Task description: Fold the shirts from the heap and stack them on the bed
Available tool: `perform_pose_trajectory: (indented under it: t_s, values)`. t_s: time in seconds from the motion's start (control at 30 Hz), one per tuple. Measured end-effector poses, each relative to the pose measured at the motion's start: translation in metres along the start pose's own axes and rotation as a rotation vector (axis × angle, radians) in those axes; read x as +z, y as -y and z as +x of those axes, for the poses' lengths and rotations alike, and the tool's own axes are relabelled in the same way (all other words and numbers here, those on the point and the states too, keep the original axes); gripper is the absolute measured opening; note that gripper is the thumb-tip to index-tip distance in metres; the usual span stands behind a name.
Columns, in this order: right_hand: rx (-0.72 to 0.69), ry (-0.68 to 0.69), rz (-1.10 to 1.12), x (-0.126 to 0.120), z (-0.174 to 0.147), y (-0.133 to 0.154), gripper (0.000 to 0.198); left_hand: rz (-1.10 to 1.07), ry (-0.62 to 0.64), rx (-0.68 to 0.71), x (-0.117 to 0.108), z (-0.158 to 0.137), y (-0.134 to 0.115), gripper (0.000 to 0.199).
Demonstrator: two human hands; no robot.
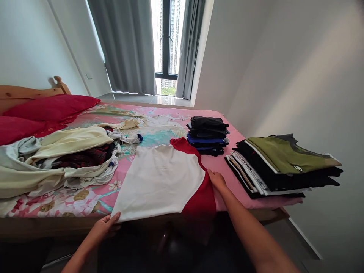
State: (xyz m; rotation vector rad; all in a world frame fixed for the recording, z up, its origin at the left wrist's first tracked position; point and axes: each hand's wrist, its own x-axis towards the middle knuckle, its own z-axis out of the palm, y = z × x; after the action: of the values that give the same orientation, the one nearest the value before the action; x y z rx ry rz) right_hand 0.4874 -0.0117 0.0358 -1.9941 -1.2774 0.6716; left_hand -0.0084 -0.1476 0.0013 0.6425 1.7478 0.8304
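A white shirt with red sleeves [159,178] lies spread sideways at the bed's front edge, its collar side to the right. My left hand [106,225] pinches the shirt's near left corner at the hem, thumb on top. At the red collar and shoulder on the right, my right hand [217,180] has its fingers closed on the fabric. One red sleeve hangs down over the bed's edge between my arms. The undersides of both hands' grips are hidden.
A loose heap of clothes [71,155] lies on the left of the bed. Folded dark clothes [207,134] are stacked behind the shirt, and a larger folded stack [281,167] overhangs the right edge beside the wall. Red pillows [51,112] rest by the wooden headboard [31,92].
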Motion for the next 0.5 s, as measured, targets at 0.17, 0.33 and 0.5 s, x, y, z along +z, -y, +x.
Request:
perform_pose_trajectory:
  t_s: [0.17, 0.33, 0.5]
  values:
    - [0.038, -0.007, -0.158, 0.01, 0.014, -0.002, 0.044, -0.161, -0.046, -0.055, 0.007, 0.004, 0.011, 0.042]
    - [0.046, 0.019, -0.245, -0.001, 0.009, -0.021, 0.049, -0.198, -0.01, -0.051, 0.013, 0.0, 0.011, 0.037]
    - [0.073, 0.072, -0.292, -0.004, 0.013, -0.024, 0.045, -0.272, -0.033, -0.085, 0.005, 0.007, 0.02, 0.036]
